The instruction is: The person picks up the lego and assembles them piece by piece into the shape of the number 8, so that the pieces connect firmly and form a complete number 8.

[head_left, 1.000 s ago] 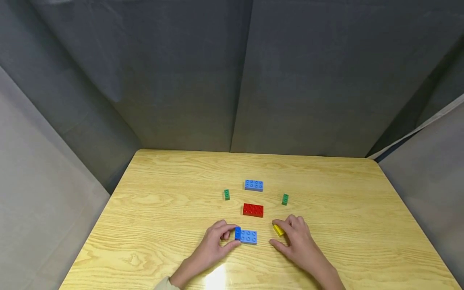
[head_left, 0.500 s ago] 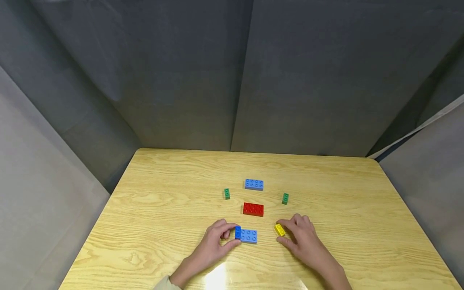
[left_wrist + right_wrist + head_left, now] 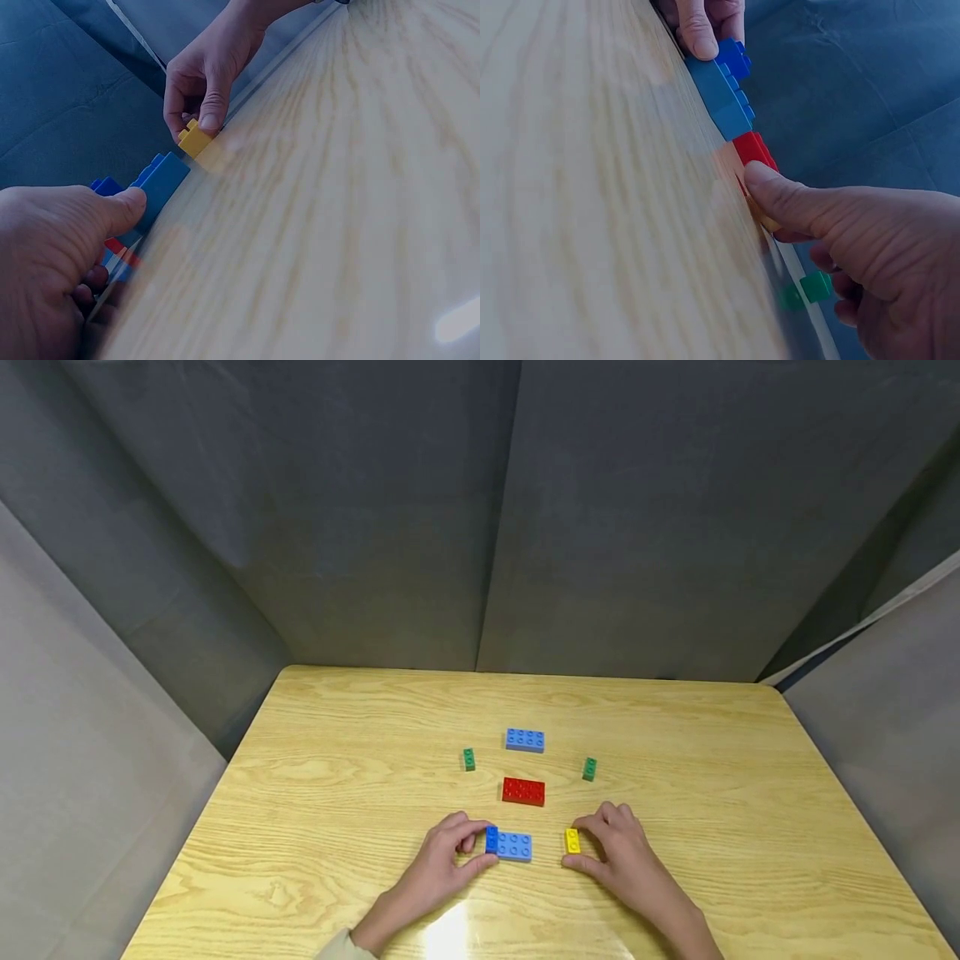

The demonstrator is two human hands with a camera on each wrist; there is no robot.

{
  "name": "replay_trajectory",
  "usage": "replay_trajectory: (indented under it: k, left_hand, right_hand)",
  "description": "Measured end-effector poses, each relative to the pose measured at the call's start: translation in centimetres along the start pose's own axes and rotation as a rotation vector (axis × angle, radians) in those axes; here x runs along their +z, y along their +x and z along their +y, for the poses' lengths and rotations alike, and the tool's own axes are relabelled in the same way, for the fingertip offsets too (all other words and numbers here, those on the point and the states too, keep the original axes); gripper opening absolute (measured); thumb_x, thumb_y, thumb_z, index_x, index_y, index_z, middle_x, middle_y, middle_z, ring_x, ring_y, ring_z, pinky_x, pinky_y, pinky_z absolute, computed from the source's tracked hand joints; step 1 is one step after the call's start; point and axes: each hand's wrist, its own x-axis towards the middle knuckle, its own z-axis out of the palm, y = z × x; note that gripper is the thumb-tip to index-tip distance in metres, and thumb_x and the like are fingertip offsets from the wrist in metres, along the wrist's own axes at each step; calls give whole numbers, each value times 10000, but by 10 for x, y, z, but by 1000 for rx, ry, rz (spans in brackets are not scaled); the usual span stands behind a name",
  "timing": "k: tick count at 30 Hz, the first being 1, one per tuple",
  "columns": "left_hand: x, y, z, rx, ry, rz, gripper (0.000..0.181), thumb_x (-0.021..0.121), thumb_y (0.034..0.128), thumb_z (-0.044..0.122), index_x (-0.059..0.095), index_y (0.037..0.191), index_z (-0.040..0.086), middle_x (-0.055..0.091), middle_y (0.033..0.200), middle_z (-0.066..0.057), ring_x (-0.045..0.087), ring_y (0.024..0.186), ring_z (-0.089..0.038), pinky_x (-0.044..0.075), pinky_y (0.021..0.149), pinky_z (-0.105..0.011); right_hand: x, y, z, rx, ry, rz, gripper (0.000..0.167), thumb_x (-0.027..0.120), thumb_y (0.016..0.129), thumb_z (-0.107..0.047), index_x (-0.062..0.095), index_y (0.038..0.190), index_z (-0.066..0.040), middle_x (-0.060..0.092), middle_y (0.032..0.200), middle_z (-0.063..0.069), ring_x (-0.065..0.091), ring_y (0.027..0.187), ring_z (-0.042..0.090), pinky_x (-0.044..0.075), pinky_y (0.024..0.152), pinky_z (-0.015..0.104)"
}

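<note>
Head view: away from the wood-grain table's far edge, left hand pinches stacked blue plastic bricks, right hand an oblong yellow plastic brick; better hold both square.

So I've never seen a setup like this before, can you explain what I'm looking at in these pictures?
Sure. There's no robot here, just a person's two bare hands working at a wooden table. The wide picture comes from a camera worn on the head, looking forward and down. The two close-ups come from cameras on the wrists, so the table looks slanted in them.

The left hand grips the left end of a light blue brick, where a small dark blue brick sits on top. The right hand holds a small yellow brick, apart from that pair. Farther out lie a red brick, a second blue brick beyond it, and two green bricks, one to either side.
</note>
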Motion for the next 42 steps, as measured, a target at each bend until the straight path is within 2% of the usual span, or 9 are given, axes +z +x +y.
replay_trajectory:
  k: [5, 8, 12, 15, 27, 34, 42]
  left_hand:
    - [0, 0, 0, -20, -6, -4, 449, 847, 891, 252, 722, 1269, 44, 495, 801, 18, 468, 780, -96, 413, 688, -181]
    - [0, 0, 0, -26, -7, -4, 448, 844, 892, 264, 724, 1267, 50, 488, 799, 37, 461, 776, -83, 408, 683, -177]
    - [-1, 1, 0, -23, -7, -3, 449, 845, 891, 264, 723, 1265, 48, 485, 797, 46, 458, 774, -78, 409, 684, -177]
    - [-1, 2, 1, -16, -7, 0, 450, 850, 887, 252, 723, 1265, 45, 490, 799, 35, 463, 775, -86, 415, 687, -182]
    - [-1, 4, 0, -8, -7, 10, 440, 850, 886, 230, 723, 1264, 45, 496, 802, 15, 466, 778, -93, 425, 685, -188]
    - [0, 1, -1, -6, -7, -8, 439, 838, 899, 249, 720, 1274, 55, 497, 805, 11, 461, 773, -85, 430, 689, -190]
    - [2, 0, -1, 1, 15, 0, 444, 836, 899, 268, 721, 1272, 55, 491, 800, 26, 460, 781, -77, 427, 716, -194]
  right_hand:
    - [-5, 0, 1, 6, 11, -65, 551, 850, 812, -528, 738, 1224, -180, 483, 919, -135, 359, 878, 119, 319, 799, 318]
    - [-7, -1, 2, -12, 17, -81, 509, 846, 856, -461, 725, 1266, -184, 486, 922, -139, 365, 885, 118, 326, 805, 325]
    - [-8, -1, 3, -48, 20, -71, 405, 841, 898, -325, 733, 1259, -177, 488, 928, -151, 365, 888, 103, 341, 809, 315]
    - [-9, -1, 3, -69, 22, -64, 377, 831, 911, -279, 736, 1257, -163, 487, 930, -156, 359, 881, 95, 344, 798, 304]
    - [-15, 1, 1, -71, 34, -68, 362, 822, 922, -247, 736, 1267, -177, 480, 911, -148, 358, 883, 99, 337, 764, 270]
    - [-9, 0, -3, -55, 36, -74, 369, 834, 907, -260, 748, 1249, -148, 465, 886, -143, 349, 860, 99, 320, 752, 258]
    - [1, 1, -6, -51, 52, -81, 384, 805, 933, -295, 733, 1277, -138, 445, 870, -141, 352, 862, 92, 327, 736, 247]
